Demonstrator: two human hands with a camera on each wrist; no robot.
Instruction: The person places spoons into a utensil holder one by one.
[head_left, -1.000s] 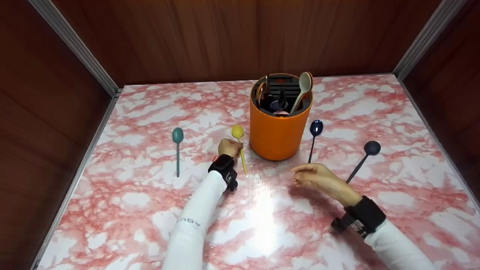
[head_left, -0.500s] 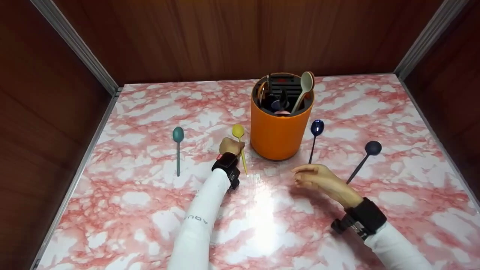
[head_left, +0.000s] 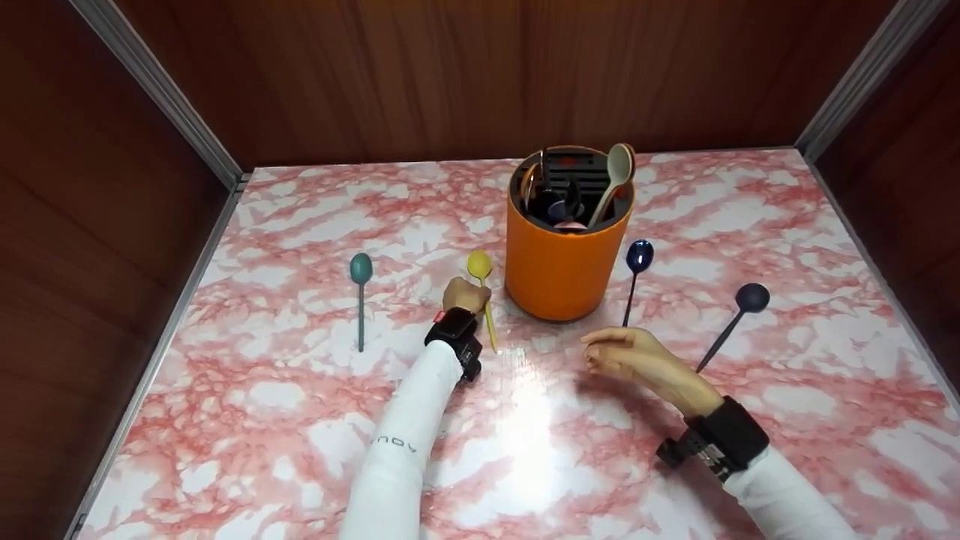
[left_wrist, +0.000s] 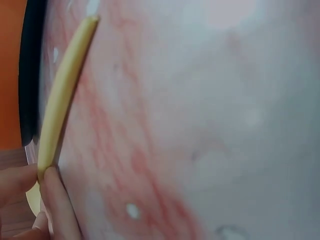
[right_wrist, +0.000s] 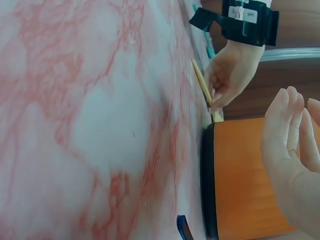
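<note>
In the head view a yellow spoon lies left of an orange utensil holder. My left hand pinches its handle between thumb and fingers; the left wrist view shows the yellow handle running out from the fingertips close over the table. My right hand hovers above the table in front of the holder, fingers loosely bent, holding nothing. Just beyond its fingers lies a shiny dark blue spoon, the handle's end hidden by the hand.
A teal spoon lies to the left and a dark ladle-like spoon to the right. The holder carries several utensils, including a pale spoon leaning right. Wood-grain panels enclose the marbled table at the back and sides.
The left hand stays at the yellow spoon's handle, its forearm shifted slightly right. The right hand holds nearly the same place. The whole head view has drifted a little.
</note>
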